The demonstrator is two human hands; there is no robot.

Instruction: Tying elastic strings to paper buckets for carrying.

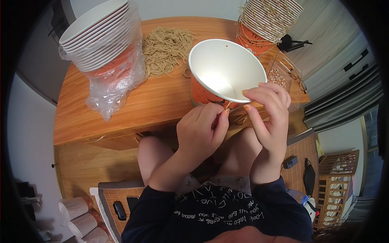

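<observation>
An orange paper bucket (201, 94) with a white inside stands tilted toward me at the table's front edge. A small hole shows just under its far rim. My left hand (202, 125) is closed in a pinch at the near rim, on what looks like a short end of tan cord (228, 105); most of it is hidden by the fingers. Around the near right rim, my right hand (270, 111) has its fingertips on the inner side and its thumb just below the outside. Behind the bucket to the left lies a heap of tan cord (167, 50).
Nested buckets in clear plastic (117, 52) stand at the left of the wooden table (121, 109). At the back right is a bucket stack with cord loops (265, 24). A tray of small beads (279, 77) and eyeglasses (300, 79) lie right of the bucket.
</observation>
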